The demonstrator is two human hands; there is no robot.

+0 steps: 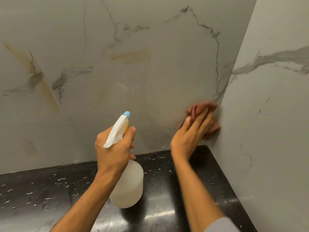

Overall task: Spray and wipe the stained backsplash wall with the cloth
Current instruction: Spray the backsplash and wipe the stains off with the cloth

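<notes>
The grey marble backsplash wall [150,84] fills the upper view. It carries brownish stains: a long streak at the left [41,84] and a horizontal patch in the middle [130,56]. My left hand [115,148] grips a white spray bottle [128,185] by its trigger head, blue nozzle pointing up toward the wall. My right hand [192,129] presses a reddish-brown cloth [203,108] flat against the wall, low in the right corner; the hand and cloth are motion-blurred.
A side wall [270,114] of the same marble meets the backsplash at the right corner. Below lies a glossy black countertop [50,195] with white flecks and droplets. A grey sleeve [222,226] shows at the bottom right.
</notes>
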